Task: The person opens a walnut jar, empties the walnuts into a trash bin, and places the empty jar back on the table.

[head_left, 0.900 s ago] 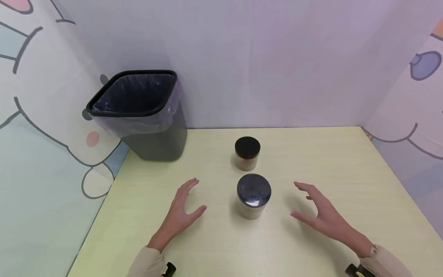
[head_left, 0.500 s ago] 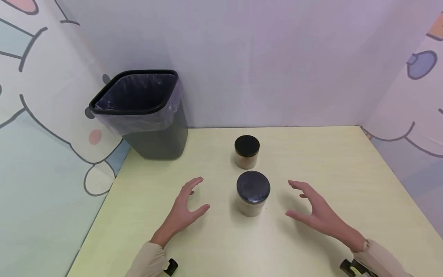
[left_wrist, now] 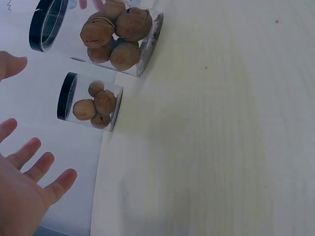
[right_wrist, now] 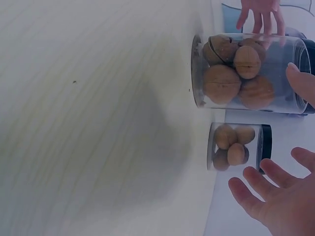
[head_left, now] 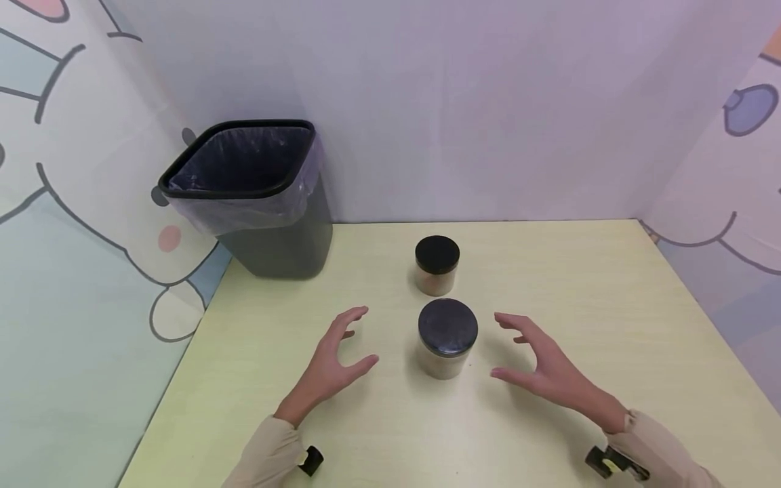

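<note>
Flanking the larger jar (head_left: 447, 339), the two hands hover with fingers spread and thumbs out, gripping nothing. The left hand (head_left: 332, 366) is off the jar's left side with a strip of bare bench between its thumb and the glass; the right hand (head_left: 539, 366) mirrors it on the right, also clear of the jar. Neither hand touches anything.

The larger jar stands upright near the middle of the bench (head_left: 610, 305), dark lid on, and the wrist views show walnuts (right_wrist: 231, 78) inside its clear wall. Just behind it, apart by a narrow gap, stands the smaller jar (head_left: 436, 266), also upright with a black lid and nuts inside (left_wrist: 96, 105).

A black bin (head_left: 256, 203) lined with a clear bag sits at the far left corner of the bench, against the back wall (head_left: 488, 102) and well apart from both jars. The left bench edge runs diagonally from the bin toward the near side, fairly near the left forearm. To the right of the jars the bench surface runs bare out to its right edge, and the ground in front of the larger jar, between the two wrists, is bare too. Panels with cartoon drawings (head_left: 73, 237) close in the left and right sides.
</note>
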The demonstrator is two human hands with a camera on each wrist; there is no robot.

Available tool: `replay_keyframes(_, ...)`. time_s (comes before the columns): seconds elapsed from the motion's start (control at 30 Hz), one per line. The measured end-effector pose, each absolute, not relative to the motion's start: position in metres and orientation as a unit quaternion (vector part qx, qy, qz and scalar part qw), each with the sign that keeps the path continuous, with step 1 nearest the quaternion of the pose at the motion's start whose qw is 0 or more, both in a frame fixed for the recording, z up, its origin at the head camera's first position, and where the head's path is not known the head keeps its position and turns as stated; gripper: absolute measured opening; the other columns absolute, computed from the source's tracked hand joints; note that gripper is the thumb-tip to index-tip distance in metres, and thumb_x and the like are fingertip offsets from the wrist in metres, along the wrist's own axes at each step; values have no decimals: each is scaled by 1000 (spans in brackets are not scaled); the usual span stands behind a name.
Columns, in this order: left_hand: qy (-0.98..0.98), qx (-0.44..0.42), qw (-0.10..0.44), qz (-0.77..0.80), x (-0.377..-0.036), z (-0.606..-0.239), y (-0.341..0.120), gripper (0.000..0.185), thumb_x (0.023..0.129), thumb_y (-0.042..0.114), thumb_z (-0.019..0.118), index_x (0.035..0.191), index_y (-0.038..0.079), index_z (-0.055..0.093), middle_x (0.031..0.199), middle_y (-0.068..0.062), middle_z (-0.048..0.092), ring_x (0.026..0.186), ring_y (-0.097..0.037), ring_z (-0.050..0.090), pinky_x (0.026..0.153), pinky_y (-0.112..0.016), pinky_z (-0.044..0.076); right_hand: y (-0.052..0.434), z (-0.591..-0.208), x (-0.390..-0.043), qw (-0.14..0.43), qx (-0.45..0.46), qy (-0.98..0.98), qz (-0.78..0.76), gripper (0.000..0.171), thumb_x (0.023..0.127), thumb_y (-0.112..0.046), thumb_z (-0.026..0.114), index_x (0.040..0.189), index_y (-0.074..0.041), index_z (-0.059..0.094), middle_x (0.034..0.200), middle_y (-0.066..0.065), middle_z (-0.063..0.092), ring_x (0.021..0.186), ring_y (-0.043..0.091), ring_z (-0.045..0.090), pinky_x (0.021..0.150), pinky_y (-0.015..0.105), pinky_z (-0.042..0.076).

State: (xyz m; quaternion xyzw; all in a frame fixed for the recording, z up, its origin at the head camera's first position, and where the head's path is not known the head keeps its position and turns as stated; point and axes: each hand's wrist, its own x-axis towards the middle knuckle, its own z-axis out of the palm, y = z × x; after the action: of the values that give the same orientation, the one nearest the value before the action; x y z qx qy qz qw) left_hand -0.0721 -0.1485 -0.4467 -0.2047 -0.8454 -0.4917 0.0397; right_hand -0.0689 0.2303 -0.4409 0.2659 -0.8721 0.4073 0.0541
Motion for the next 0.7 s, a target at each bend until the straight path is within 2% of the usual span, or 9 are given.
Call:
replay_keyframes(0.27, -834, -220, 25, -506, -80, -439, -140, 75, 80, 15, 76, 143, 24, 36, 143, 0, 40, 129, -24, 39, 98, -43, 40, 224, -446, -76, 58, 283, -864, 411, 89, 66, -18, 88, 140, -9, 40, 136, 4, 47, 120, 24, 48, 87, 35, 45)
replay_keyframes(0.4, -830, -235, 28, -505, -86, -436, -137, 75, 80, 16, 76, 142, 23, 37, 143, 0, 41, 129, -23, 39, 98, -44, 41, 220, -445, -77, 50, 284, -866, 409, 86, 69, -23, 86, 140, -12, 39, 136, 0, 46, 121, 20, 47, 87, 34, 46)
replay_keyframes(0.5, -827, -248, 31, -504, -90, -434, -135, 74, 79, 15, 77, 142, 19, 38, 142, -2, 41, 129, -23, 39, 97, -44, 41, 217, -443, -78, 38, 283, -863, 418, 85, 71, -29, 84, 141, -15, 38, 137, -2, 46, 122, 18, 46, 88, 33, 46)
replay_keyframes(0.6, -825, -256, 30, -503, -92, -431, -133, 73, 79, 18, 77, 142, 15, 39, 142, -3, 41, 129, -22, 39, 98, -44, 41, 214, -444, -80, 33, 288, -856, 427, 84, 72, -31, 83, 141, -13, 38, 137, 1, 46, 122, 18, 46, 88, 35, 46)
replay_keyframes(0.7, -824, -259, 28, -503, -94, -429, -131, 72, 80, 22, 76, 141, 18, 39, 142, 0, 41, 128, -21, 39, 98, -44, 40, 211, -445, -81, 30, 290, -855, 429, 86, 72, -32, 83, 141, -11, 38, 137, 1, 47, 122, 18, 46, 88, 34, 46)
